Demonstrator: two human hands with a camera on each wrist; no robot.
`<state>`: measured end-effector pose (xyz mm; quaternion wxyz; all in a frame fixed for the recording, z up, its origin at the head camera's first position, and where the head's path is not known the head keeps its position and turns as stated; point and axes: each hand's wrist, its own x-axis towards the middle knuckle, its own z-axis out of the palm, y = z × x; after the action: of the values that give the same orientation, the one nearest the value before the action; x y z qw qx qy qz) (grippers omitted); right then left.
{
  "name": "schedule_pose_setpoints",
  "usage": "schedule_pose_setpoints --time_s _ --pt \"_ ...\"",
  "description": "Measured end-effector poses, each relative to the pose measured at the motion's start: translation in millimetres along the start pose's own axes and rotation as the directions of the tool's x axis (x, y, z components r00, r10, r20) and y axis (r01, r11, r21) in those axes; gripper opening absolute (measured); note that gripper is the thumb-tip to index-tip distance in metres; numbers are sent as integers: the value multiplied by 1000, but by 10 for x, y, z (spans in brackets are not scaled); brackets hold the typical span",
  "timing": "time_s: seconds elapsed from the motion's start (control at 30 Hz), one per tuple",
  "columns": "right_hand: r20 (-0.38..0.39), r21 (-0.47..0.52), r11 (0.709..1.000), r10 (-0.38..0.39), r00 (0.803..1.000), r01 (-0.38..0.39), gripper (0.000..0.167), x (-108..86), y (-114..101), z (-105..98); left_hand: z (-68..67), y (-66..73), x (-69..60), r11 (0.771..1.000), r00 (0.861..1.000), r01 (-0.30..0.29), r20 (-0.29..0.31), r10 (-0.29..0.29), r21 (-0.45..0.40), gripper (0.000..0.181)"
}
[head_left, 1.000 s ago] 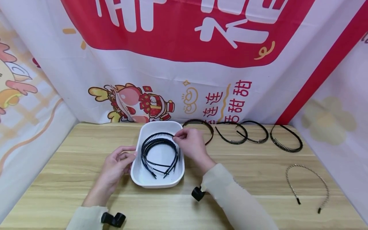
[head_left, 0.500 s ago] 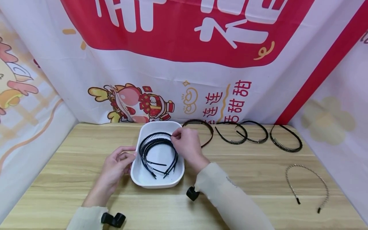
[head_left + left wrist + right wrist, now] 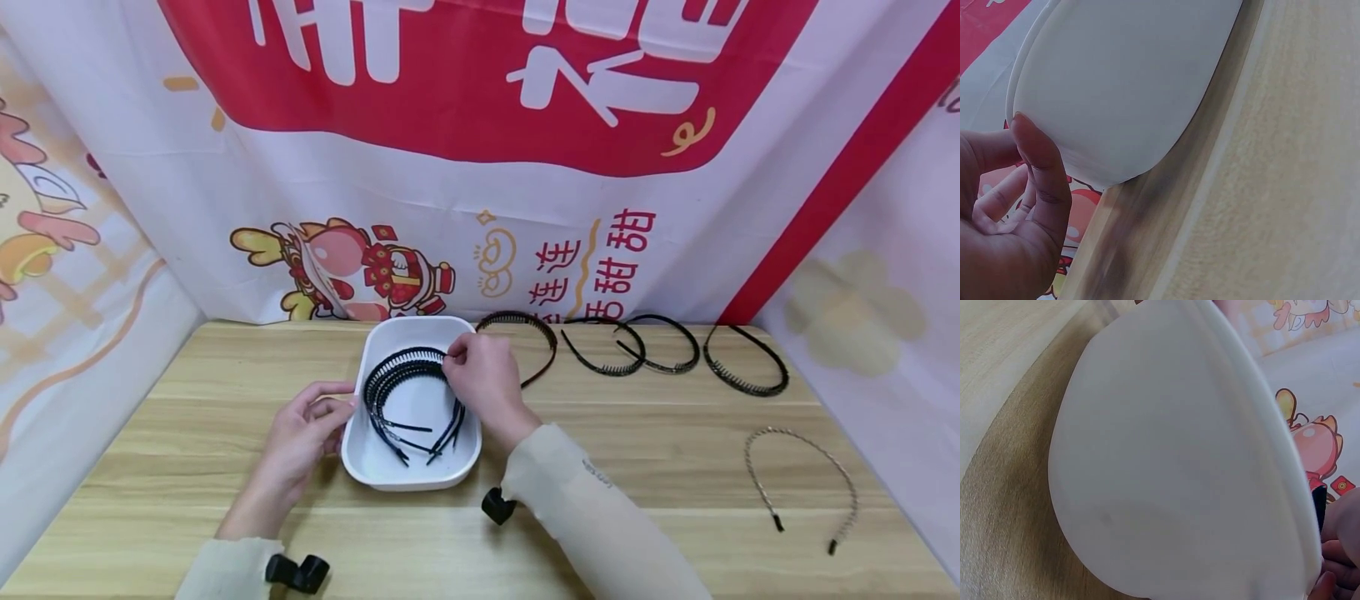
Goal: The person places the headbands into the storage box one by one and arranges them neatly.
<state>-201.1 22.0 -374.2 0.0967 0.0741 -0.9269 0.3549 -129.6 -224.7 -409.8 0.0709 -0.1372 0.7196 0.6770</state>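
A white plastic basin [image 3: 417, 332] stands on the wooden table with several black toothed headbands [image 3: 381, 408] nested inside. My right hand [image 3: 483, 379] reaches over the basin's right rim and pinches one headband [image 3: 408, 356] near its upper right side. The tips of that hand are partly hidden. At the left rim, my left hand [image 3: 303, 429] holds the basin between thumb and fingers. In the left wrist view the thumb [image 3: 1047, 175] lies against the basin's outer wall [image 3: 1129, 81]. The right wrist view shows mostly the basin wall [image 3: 1172, 456], with part of the right hand [image 3: 1340, 547] at the edge.
Right of the basin, a row of dark headbands lies along the back: one [image 3: 555, 350], another [image 3: 618, 372], a third [image 3: 693, 362] and one farther right [image 3: 750, 390]. A thin twisted headband [image 3: 847, 483] lies at front right. A printed cloth [image 3: 480, 142] hangs behind the table [image 3: 187, 467].
My right hand has shifted slightly left over the basin, and the headband in its fingers has settled closer to the others. The left hand and the basin have stayed put.
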Motion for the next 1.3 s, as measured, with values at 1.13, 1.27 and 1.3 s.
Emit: schedule_pose_setpoints --time_s 1.13,1.27,1.3 --pt "-2 -131 991 0 1000 0 6 -23 -25 91 6 3 -12 1000 1000 -8 -6 8 -8 35" --pt "6 -144 989 -13 1000 14 6 -20 -17 102 6 -6 -13 1000 1000 -13 -9 13 -24 32" --pt "8 -145 989 -13 1000 15 6 -19 -13 105 6 -8 -13 1000 1000 -13 -9 13 -26 31"
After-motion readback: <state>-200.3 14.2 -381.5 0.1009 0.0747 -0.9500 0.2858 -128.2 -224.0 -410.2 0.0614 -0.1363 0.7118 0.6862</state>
